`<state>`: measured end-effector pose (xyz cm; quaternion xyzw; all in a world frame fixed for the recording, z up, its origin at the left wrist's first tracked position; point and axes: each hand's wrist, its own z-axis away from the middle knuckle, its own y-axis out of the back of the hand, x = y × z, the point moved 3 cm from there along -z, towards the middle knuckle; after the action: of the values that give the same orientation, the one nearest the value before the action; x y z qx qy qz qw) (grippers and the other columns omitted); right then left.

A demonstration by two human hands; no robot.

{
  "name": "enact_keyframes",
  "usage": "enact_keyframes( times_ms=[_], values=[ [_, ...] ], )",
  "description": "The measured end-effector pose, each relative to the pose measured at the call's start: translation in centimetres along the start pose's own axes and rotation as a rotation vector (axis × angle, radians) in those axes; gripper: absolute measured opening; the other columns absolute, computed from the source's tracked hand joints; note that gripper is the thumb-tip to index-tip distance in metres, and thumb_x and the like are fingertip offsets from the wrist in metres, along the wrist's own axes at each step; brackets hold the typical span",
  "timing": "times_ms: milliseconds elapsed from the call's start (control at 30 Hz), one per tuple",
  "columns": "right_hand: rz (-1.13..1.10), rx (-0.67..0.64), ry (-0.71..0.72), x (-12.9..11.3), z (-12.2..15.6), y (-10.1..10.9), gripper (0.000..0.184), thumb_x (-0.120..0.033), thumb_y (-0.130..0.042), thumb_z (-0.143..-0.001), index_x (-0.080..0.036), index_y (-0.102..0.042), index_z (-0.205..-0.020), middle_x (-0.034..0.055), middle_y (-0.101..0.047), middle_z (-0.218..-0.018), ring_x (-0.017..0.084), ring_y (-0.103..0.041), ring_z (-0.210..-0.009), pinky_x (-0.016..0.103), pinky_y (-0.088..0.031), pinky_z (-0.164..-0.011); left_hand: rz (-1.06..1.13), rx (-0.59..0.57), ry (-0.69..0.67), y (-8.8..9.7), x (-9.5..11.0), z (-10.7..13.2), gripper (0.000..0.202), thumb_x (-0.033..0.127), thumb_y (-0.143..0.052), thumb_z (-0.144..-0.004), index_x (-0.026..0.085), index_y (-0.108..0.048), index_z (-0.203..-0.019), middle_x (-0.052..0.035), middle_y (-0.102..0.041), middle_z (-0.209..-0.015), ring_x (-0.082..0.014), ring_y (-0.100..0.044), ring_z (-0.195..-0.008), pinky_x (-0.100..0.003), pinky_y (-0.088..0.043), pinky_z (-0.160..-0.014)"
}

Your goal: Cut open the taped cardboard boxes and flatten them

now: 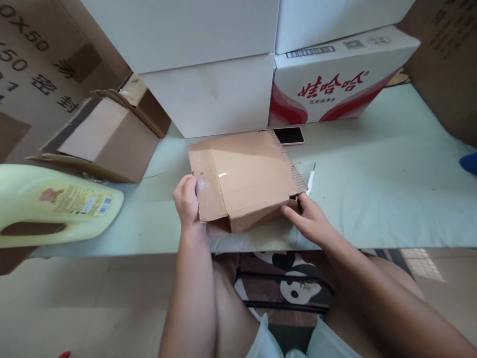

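A brown cardboard box [253, 171] lies on the pale green table surface in front of me, with a flap sticking out on its left side. My left hand [187, 199] is closed on the edge of that flap, its fingertips partly hidden behind the cardboard. At the box's near right corner, my right hand [307, 216] grips the edge, thumb on the near side and the other fingers largely out of sight. Short dark lines run along the right edge of the box top. Just right of the box lies a slim white pen-like tool [311, 180] with a dark tip.
A dark-screened phone [292, 135] lies behind the box. White cartons [216, 94] and a red-and-white carton [335, 87] stand at the back. On the left are a yellow jug [74, 206] and an open cardboard box [112, 136]. The table's front edge [130, 253] runs before my knees.
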<state>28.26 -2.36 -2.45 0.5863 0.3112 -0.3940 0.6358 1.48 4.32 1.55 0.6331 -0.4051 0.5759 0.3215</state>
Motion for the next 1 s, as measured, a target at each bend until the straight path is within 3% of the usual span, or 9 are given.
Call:
enact_keyframes(
  times_ms=[367, 1000],
  values=[
    [0.011, -0.020, -0.008, 0.30, 0.08, -0.28, 0.036, -0.057, -0.054, -0.077, -0.022, -0.045, -0.076, 0.0053, -0.057, -0.073, 0.022, -0.053, -0.070, 0.036, -0.040, -0.060, 0.025, -0.014, 0.014, -0.10, -0.16, 0.15, 0.037, 0.023, -0.055, -0.077, 0.020, -0.028, -0.052, 0.0046, -0.023, -0.054, -0.0078, -0.024, -0.049, -0.023, -0.020, -0.045],
    [0.030, -0.047, -0.001, -0.06, 0.08, -0.49, 0.037, -0.057, -0.050, -0.077, -0.024, -0.039, -0.067, 0.0036, -0.053, -0.068, 0.017, -0.047, -0.063, 0.033, -0.036, -0.057, 0.018, 0.003, 0.032, -0.10, -0.36, 0.06, 0.038, 0.022, -0.057, -0.075, 0.020, -0.027, -0.052, 0.0047, -0.023, -0.054, -0.0076, -0.024, -0.049, -0.023, -0.022, -0.045]
  ],
)
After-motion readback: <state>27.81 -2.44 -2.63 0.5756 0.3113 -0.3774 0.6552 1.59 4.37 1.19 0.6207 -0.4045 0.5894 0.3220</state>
